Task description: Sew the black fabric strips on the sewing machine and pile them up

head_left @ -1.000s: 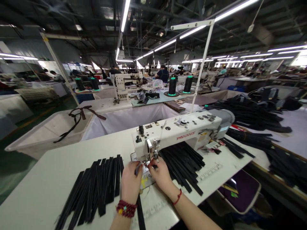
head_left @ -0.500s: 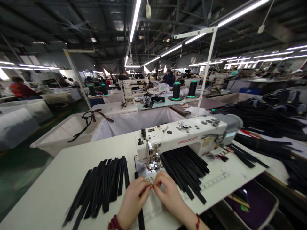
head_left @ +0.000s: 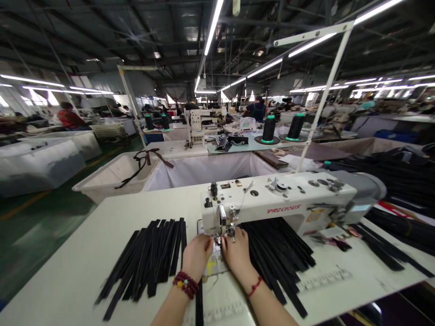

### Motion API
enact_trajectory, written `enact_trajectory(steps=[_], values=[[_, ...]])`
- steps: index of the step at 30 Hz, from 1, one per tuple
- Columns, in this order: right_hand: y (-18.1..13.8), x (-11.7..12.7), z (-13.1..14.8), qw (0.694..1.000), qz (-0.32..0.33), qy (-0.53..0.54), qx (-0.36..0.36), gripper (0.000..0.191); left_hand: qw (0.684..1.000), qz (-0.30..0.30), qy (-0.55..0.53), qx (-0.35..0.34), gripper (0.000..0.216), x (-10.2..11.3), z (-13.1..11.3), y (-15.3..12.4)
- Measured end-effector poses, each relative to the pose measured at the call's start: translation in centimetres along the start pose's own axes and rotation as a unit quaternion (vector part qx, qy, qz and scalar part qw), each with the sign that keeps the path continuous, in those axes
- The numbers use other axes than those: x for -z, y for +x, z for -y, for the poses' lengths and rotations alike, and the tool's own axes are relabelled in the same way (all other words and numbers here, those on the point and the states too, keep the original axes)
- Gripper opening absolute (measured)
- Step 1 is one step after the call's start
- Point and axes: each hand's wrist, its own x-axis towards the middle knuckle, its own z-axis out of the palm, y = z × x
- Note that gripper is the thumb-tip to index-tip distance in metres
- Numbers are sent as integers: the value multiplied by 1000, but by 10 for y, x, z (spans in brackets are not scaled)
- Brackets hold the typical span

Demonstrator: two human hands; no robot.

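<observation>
Black strips (head_left: pixel 149 258) — hands (head_left: pixel 217 253) between piles

- The left hand (head_left: pixel 197 253), with a dark red bead bracelet (head_left: pixel 185 284) on its wrist, rests on the white surface (head_left: pixel 68 271) with its fingers at the presser foot (head_left: pixel 222 235) of a white sewing machine (head_left: pixel 278 203).
- The right hand (head_left: pixel 238 251), a red cord (head_left: pixel 254 286) on its wrist, lies just beside it, fingertips at the same foot.
- A black strap (head_left: pixel 199 303) runs from between the wrists toward the surface's near edge.
- A fanned pile of black straps (head_left: pixel 149 258) lies left of the left hand.
- A second heap of straps (head_left: pixel 282 253) lies right of the right hand, under the machine's arm.
- Two black thread cones (head_left: pixel 282 127) stand behind the machine.
</observation>
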Motion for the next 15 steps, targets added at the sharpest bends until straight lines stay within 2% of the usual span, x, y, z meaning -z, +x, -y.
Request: enact_trajectory(steps=[6, 10, 15], values=[[-2, -5, -7, 1000, 0, -17, -12, 13, 999, -15, -45, 16, 18, -5, 6, -2], [-1, -5, -7, 1000, 9, -20, -17, 11, 995, -26, -90, -14, 18, -8, 6, -1], [-1, -5, -7, 1000, 13, -21, -15, 10, 996, -32, -82, -14, 20, -11, 5, 1]])
